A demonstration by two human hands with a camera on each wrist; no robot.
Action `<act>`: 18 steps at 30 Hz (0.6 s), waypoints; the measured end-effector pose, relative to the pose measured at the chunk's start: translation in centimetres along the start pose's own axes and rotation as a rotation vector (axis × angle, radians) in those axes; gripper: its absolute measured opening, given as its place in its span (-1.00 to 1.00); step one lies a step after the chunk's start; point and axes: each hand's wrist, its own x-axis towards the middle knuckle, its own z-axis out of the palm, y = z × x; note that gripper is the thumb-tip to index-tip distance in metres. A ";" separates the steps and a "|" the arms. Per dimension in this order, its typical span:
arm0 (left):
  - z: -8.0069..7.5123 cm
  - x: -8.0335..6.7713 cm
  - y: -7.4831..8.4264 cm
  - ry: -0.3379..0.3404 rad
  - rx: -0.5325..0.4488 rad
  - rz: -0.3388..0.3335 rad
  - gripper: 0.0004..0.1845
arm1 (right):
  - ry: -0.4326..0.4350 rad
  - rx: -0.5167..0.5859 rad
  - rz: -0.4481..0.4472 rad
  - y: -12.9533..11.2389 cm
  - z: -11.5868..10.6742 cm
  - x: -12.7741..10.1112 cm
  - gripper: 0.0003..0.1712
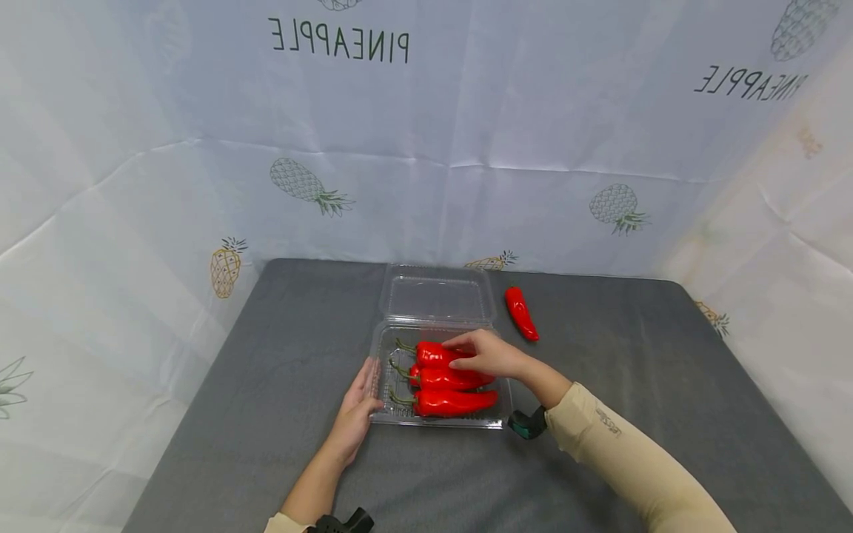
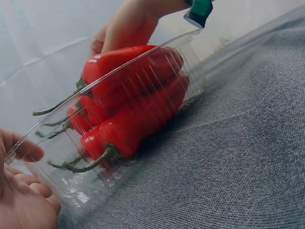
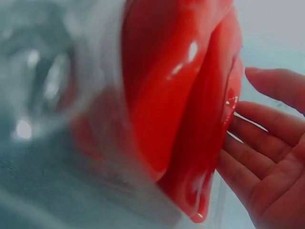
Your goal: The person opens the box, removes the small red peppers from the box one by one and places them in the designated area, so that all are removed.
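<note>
1. A grey table (image 1: 666, 385) fills the scene, with white pineapple-print cloth (image 1: 133, 148) hung behind it and at both sides
2. Mid-table sits a clear plastic clamshell box (image 1: 383, 348), its lid (image 1: 436, 296) thrown back flat toward the far edge
3. Right hand (image 1: 489, 354) reaches in over the box, fingers nearly straight and relaxed, resting on the topmost pepper, gripping nothing
4. Left hand (image 1: 356, 414) lies flat against the box's left end, fingers straight, thumb at the near corner, steadying it
5. At least 3 red peppers (image 1: 449, 379) lie side by side in the tray, green stems pointing left
6. A lone red pepper (image 1: 521, 313) lies on the table just right of the lid, well clear of both hands
</note>
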 end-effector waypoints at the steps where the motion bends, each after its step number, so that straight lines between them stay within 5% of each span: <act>1: 0.0 0.0 0.0 0.001 0.001 -0.002 -0.13 | -0.002 -0.013 0.002 0.0 0.0 0.1 -0.52; 18: 0.0 -0.1 -0.1 -0.003 0.019 0.010 -0.14 | -0.030 -0.121 -0.017 -0.1 0.1 0.5 -0.53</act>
